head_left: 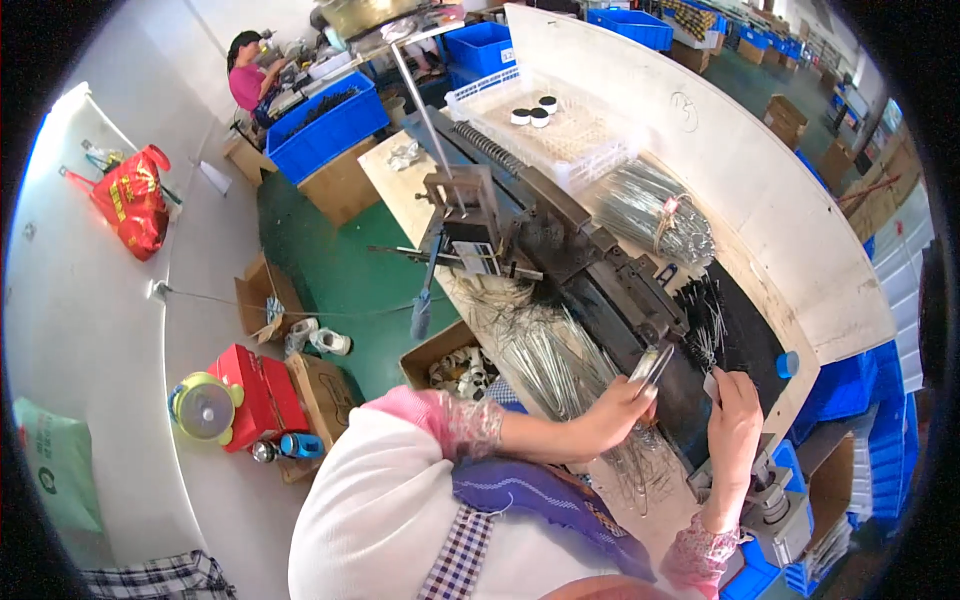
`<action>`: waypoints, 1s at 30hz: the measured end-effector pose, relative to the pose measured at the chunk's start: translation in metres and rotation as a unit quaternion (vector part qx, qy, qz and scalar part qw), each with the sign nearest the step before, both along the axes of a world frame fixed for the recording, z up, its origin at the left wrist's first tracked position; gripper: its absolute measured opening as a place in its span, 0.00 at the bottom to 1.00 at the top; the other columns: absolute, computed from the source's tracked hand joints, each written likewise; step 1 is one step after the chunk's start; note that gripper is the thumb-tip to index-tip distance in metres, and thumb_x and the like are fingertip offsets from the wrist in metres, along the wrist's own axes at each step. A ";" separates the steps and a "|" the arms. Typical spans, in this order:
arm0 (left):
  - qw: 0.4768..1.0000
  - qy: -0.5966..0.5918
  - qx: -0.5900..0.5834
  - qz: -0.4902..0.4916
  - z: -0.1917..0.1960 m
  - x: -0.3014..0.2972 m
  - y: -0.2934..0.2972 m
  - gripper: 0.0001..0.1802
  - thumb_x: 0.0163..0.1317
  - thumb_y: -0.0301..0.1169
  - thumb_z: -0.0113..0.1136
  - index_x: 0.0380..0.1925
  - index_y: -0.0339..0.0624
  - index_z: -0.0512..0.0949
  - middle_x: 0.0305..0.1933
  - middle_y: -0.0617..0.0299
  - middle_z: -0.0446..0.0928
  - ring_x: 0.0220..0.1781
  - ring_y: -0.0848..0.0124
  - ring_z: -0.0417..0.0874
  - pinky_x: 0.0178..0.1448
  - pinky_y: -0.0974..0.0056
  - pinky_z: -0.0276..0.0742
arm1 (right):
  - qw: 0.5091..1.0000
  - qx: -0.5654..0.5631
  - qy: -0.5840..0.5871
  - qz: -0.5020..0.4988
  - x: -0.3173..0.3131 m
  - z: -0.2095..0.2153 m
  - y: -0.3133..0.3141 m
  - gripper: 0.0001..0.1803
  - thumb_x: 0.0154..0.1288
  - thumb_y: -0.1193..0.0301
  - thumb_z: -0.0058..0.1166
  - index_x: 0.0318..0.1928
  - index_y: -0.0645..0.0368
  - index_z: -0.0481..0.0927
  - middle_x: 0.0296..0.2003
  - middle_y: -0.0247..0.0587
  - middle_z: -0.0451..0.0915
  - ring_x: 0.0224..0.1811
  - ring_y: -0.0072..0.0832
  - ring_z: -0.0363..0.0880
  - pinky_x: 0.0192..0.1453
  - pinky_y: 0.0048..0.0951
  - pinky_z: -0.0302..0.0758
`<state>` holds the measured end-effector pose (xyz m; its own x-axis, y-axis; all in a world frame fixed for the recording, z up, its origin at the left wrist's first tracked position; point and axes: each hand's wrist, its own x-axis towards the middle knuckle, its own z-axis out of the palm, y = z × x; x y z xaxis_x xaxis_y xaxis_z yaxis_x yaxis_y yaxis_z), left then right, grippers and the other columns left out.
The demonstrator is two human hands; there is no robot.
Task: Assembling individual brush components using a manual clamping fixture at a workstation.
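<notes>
At the near end of a dark metal bench machine (pixel 640 290), my left hand (pixel 622 408) is closed in a pinch. Thin bent metal wires (pixel 654 362) stick up from its fingertips. My right hand (pixel 737 402) is closed on a small pale flat piece (pixel 711 386), whose kind I cannot make out. Just beyond it, a heap of short dark and silvery wire pieces (pixel 706 318) lies on the black surface. Long loose silvery wires (pixel 545 360) are spread along the bench left of the machine, some under my left forearm.
A tied bundle of wires (pixel 655 215) lies behind the machine, beside a white crate (pixel 560 135) bearing three round black-topped pieces. A pale board (pixel 700 130) walls the far side. Blue bins (pixel 325 140) stand beyond. At far left, another person (pixel 252 78) sits working.
</notes>
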<state>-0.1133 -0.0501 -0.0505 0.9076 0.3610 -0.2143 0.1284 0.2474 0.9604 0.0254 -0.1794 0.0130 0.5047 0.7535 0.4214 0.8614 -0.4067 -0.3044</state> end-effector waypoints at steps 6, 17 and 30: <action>0.881 -0.084 -0.450 -0.122 0.079 0.000 0.038 0.09 0.70 0.38 0.51 0.32 0.47 0.70 0.18 0.73 0.56 0.17 0.80 0.54 0.20 0.73 0.49 | 0.997 -0.019 -0.066 0.022 0.004 -0.005 0.009 0.17 0.49 0.85 0.53 0.42 0.63 0.79 0.33 0.47 0.76 0.39 0.45 0.77 0.41 0.41 0.75; 0.975 -0.197 -0.080 -0.059 0.016 -0.078 0.134 0.15 0.67 0.36 0.54 0.28 0.37 0.80 0.14 0.66 0.69 0.15 0.79 0.64 0.17 0.70 0.56 | 0.998 -0.013 -0.042 -0.045 0.033 0.016 0.021 0.08 0.52 0.77 0.55 0.35 0.61 0.79 0.27 0.45 0.76 0.32 0.45 0.78 0.37 0.40 0.77; 0.803 -0.113 0.497 -0.310 0.040 0.086 0.035 0.17 0.60 0.40 0.54 0.21 0.39 0.81 0.22 0.48 0.77 0.27 0.49 0.81 0.33 0.51 0.75 | 0.981 -0.098 0.162 0.027 0.028 0.030 -0.022 0.16 0.53 0.64 0.62 0.39 0.60 0.77 0.36 0.46 0.75 0.42 0.45 0.78 0.43 0.43 0.75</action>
<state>-0.0278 -0.0152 -0.0104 0.9539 -0.2849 0.0946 -0.2743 -0.6991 0.6604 0.0537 -0.2016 0.0433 0.5457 0.8332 0.0887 0.7536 -0.4418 -0.4867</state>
